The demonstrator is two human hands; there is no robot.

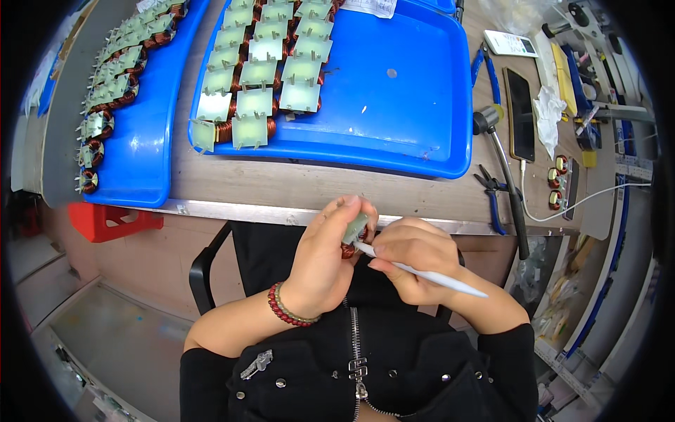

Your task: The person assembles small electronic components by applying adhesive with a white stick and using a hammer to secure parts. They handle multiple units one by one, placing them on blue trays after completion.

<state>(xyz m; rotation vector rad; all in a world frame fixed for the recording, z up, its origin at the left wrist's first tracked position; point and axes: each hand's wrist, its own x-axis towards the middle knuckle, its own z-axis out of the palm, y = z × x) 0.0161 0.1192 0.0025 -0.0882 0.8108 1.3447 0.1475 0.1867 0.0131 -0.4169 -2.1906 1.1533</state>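
My left hand (327, 246), a beaded bracelet on its wrist, is closed around a copper-wound coil (356, 231) with a pale green plate, held above my lap just off the table edge. In my right hand (418, 254) is a slim white pen-like tool (439, 279), gripped like a pencil. Its tip meets the coil beside the plate; the exact contact is partly hidden by my fingers. Beyond my hands, a blue tray (394, 133) bears rows of similar coils (253, 102) on its left side, their pins pointing up.
Another blue tray (140, 155) with coils stands at the left. To the right lie pliers (494, 197), a hammer (503, 151), a phone (519, 112) on a white cable, a calculator (510, 43) and several loose coils (555, 183). A red stool (116, 221) is below the table's left.
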